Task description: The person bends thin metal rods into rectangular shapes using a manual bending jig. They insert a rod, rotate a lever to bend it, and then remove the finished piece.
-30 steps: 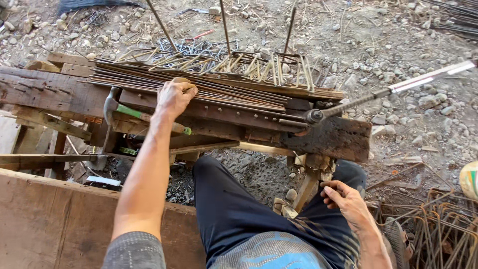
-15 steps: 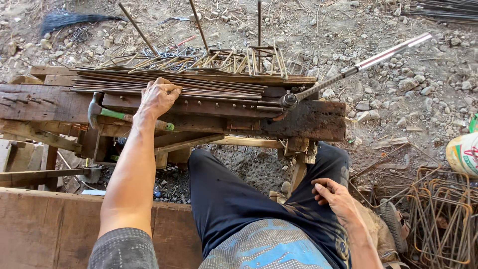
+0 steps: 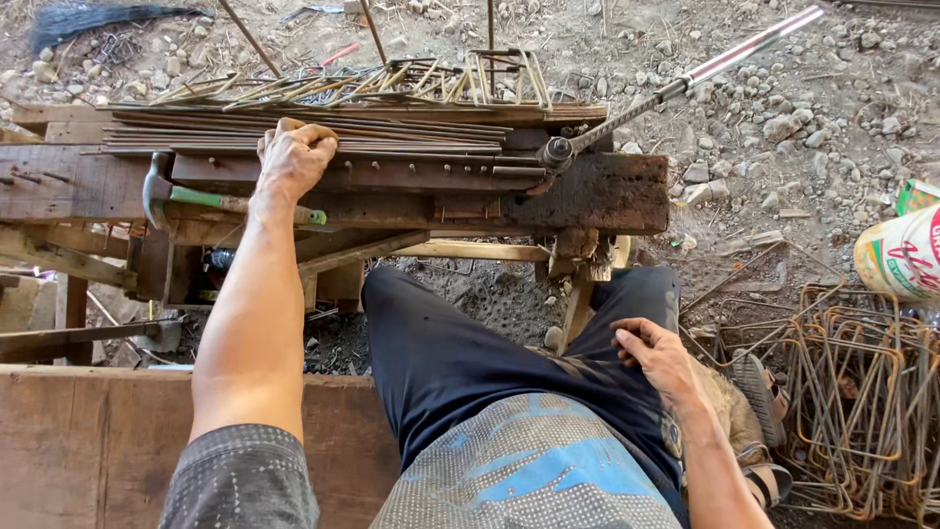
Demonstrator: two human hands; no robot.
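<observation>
Your left hand point(image 3: 294, 157) is stretched out over the bundle of thin steel rods point(image 3: 294, 137), fingers curled down and closed on the near rods, so the grip sits where the bars lie straight and side by side on the surface point(image 3: 607, 191). The rods run lengthwise along the surface with their right ends reaching the bending pivot point(image 3: 556, 152), which puts them in line with the bender without needing to be turned.

Take that pivot as your landmark. The long lever handle point(image 3: 725, 59) rises from it up and to the right, out over the gravel, swung clear of the rods. Just behind the pivot lies a row of already bent stirrups point(image 3: 470, 78), kept on the far edge, away from the straight stock. Left of the pivot, past your left hand, a hammer with a green handle point(image 3: 215, 201) lies on the front ledge, head to the left, within reach of that hand.

Your right hand point(image 3: 658, 355) holds nothing: it rests loosely on your right thigh, fingers slack and half open, below and slightly right of the pivot. Further right of the pivot, on the ground, a heap of finished rectangular stirrups point(image 3: 862, 392) sits beside your leg, with a white sack point(image 3: 896, 257) behind it.
</observation>
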